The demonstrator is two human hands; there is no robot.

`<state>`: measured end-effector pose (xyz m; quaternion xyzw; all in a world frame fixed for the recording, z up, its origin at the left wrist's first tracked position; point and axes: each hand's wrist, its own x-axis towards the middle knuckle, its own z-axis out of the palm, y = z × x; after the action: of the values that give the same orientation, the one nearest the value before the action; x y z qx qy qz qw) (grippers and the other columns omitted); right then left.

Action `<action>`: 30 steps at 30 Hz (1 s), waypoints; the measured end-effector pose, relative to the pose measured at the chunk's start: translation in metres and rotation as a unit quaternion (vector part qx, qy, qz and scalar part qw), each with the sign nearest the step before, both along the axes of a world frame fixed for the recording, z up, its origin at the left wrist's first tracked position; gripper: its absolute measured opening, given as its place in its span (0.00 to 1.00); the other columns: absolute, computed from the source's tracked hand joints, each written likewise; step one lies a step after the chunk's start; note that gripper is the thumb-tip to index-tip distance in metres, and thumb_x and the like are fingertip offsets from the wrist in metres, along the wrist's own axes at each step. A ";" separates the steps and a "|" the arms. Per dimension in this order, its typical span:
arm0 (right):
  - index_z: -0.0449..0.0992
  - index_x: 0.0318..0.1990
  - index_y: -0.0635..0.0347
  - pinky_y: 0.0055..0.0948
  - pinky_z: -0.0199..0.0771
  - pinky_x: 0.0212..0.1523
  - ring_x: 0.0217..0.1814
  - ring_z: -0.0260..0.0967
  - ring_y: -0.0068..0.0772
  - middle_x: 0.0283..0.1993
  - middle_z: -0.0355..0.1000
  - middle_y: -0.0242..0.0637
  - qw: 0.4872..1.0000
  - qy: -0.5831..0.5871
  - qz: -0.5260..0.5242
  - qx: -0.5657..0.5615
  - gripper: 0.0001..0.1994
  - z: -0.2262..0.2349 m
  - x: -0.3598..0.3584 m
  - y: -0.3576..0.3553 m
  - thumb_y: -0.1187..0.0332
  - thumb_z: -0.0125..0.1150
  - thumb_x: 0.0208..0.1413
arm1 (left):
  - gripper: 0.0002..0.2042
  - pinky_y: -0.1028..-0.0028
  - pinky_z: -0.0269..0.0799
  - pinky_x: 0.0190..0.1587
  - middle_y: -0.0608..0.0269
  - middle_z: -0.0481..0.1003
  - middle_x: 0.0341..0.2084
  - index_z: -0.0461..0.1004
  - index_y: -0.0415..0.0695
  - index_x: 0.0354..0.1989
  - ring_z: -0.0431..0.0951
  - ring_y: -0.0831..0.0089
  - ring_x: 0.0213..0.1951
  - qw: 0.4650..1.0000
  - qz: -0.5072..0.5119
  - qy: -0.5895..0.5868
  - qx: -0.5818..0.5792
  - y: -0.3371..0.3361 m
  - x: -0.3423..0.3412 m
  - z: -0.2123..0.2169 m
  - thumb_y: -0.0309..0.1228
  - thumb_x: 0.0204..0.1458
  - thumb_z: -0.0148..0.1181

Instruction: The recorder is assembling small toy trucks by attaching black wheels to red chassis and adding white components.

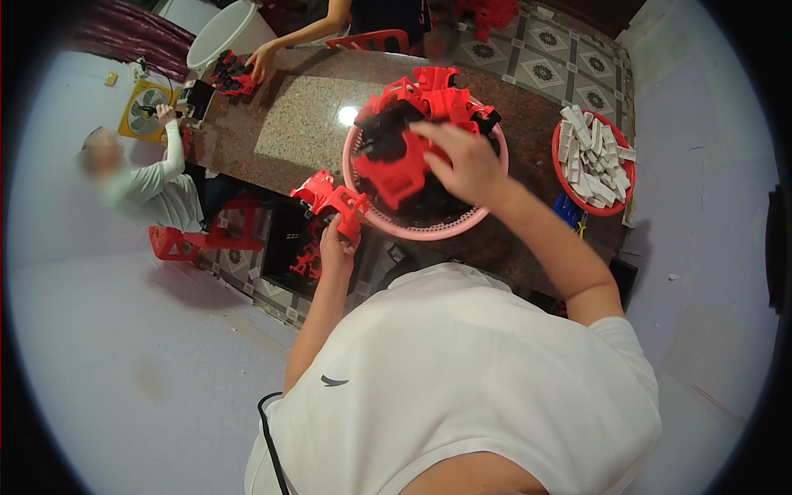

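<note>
My left hand [334, 246] grips a red plastic frame-like part [345, 205] just left of a round pink basket [429, 234]. Its fingers close around the lower end of the part. Over the basket, my right hand [469, 163] holds a red and black plastic part [394, 172] at its right side; motion blurs both. More red plastic pieces [445, 101] with black sections are heaped at the far side of the basket. Dark pieces lie lower inside it, partly covered by my right hand and its part.
A red basket [629, 186] of white blocks stands on the stone table [305, 124] at right, beside blue pieces [568, 210]. Below the table's near edge, a black crate [280, 268] contains red parts. Across the table, another person's hand [262, 62] touches red-black parts; another person sits left.
</note>
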<state>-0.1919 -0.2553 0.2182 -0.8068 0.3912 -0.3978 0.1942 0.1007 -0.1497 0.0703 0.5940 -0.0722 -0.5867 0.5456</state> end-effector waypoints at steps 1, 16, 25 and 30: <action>0.71 0.52 0.53 0.37 0.74 0.35 0.36 0.73 0.44 0.37 0.72 0.40 0.999 0.038 -0.001 -0.036 0.20 0.013 0.003 -0.018 0.72 0.60 0.48 | 0.20 0.70 0.71 0.42 0.64 0.75 0.41 0.68 0.46 0.51 0.76 0.71 0.41 1.000 -0.013 0.000 -0.007 0.000 -0.002 0.000 0.45 0.54 0.57; 0.65 0.57 0.48 0.44 0.76 0.38 0.38 0.73 0.50 0.49 0.65 0.42 0.971 0.238 -0.003 -0.023 0.24 -0.031 0.016 -0.114 0.73 0.57 0.50 | 0.25 0.59 0.62 0.60 0.55 0.65 0.59 0.57 0.41 0.63 0.66 0.61 0.60 0.940 -0.183 0.270 -0.099 -0.001 -0.045 0.035 0.42 0.61 0.45; 0.65 0.56 0.60 0.33 0.72 0.48 0.47 0.72 0.41 0.47 0.70 0.43 0.989 0.031 0.024 0.146 0.24 -0.024 -0.008 -0.030 0.65 0.62 0.52 | 0.25 0.63 0.62 0.60 0.58 0.66 0.57 0.58 0.39 0.62 0.67 0.66 0.58 0.940 -0.257 0.170 -0.144 -0.011 -0.071 0.043 0.33 0.57 0.54; 0.49 0.66 0.67 0.35 0.61 0.62 0.64 0.60 0.44 0.62 0.60 0.52 0.878 -0.172 0.120 0.430 0.50 -0.097 0.012 0.051 0.58 0.73 0.37 | 0.26 0.68 0.62 0.59 0.61 0.68 0.55 0.59 0.37 0.61 0.68 0.69 0.56 0.923 -0.326 0.148 -0.140 -0.012 -0.080 0.034 0.31 0.55 0.58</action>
<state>-0.1798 -0.2039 0.1211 -0.6036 0.3841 -0.2968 0.6324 0.0207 -0.1612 0.1046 0.3618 -0.2619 -0.7972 0.4061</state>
